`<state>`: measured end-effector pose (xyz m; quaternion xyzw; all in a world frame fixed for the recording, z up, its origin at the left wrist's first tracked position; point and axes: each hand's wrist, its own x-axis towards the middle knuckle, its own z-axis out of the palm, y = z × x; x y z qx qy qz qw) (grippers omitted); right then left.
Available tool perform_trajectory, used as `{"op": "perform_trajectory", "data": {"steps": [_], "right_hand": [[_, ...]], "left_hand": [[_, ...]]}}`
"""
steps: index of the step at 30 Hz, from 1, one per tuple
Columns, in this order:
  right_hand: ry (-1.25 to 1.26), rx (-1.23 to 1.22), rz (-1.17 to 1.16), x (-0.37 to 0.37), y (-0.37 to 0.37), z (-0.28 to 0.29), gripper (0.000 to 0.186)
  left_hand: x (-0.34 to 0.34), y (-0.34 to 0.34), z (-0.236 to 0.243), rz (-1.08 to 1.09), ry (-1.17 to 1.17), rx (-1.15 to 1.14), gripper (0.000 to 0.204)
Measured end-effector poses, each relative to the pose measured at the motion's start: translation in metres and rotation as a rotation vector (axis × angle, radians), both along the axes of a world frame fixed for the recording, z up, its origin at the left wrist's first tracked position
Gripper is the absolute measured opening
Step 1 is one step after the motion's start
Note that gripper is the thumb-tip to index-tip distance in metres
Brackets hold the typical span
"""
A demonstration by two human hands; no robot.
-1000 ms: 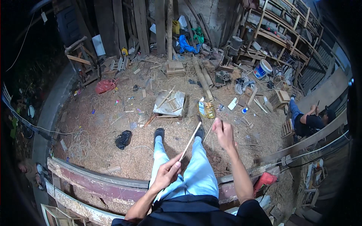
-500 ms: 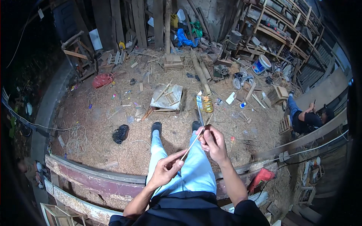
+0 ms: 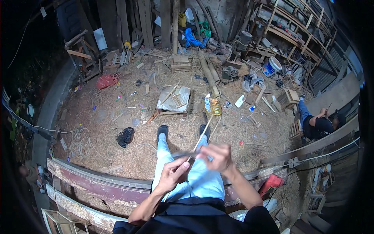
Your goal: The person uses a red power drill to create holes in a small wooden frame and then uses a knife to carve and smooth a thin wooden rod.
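Note:
In front of my lap, my left hand [image 3: 172,174] is closed on a thin bamboo stick [image 3: 204,133], thumb on top. The pale stick slants up and away past my right hand, over the gap between my shoes. My right hand [image 3: 218,157], smeared by motion, is closed round a knife. The dark, blurred knife blade [image 3: 182,155] lies across the stick close to my left fingers. Most of the knife's handle is hidden in my right hand.
A low table [image 3: 163,102] with wood pieces stands ahead on the shaving-strewn floor. Beyond my right shoe lies a yellow bag [image 3: 215,109]. A red power tool [image 3: 271,183] rests on the bench [image 3: 101,189] at my right. Another person [image 3: 317,124] sits far right.
My right hand has come back toward my left hand, and the blade has swung from pointing away to lying crosswise. The stick's far end now reaches out past my right hand.

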<state>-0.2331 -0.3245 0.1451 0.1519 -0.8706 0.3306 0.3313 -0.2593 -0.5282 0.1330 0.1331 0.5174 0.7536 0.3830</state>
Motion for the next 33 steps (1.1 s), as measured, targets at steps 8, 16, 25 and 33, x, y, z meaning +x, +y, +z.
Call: {"op": "perform_trajectory", "data": {"steps": [8,16,25,33], "right_hand": [[-0.154,-0.344,-0.202,-0.009,0.043,-0.001,0.023],[-0.113,0.016,0.083,-0.003,-0.002,-0.009,0.018],[-0.109,-0.319,-0.245,-0.02,0.052,-0.019,0.024],[-0.091,0.014,0.039,0.009,-0.009,-0.007,0.02]], "left_hand": [[-0.001,-0.004,-0.016,0.068,-0.035,0.034,0.043],[-0.006,0.016,-0.008,0.061,-0.073,0.115,0.046],[0.0,0.003,-0.014,-0.004,-0.159,0.129,0.044],[-0.002,0.016,-0.01,0.016,-0.178,0.181,0.043]]}}
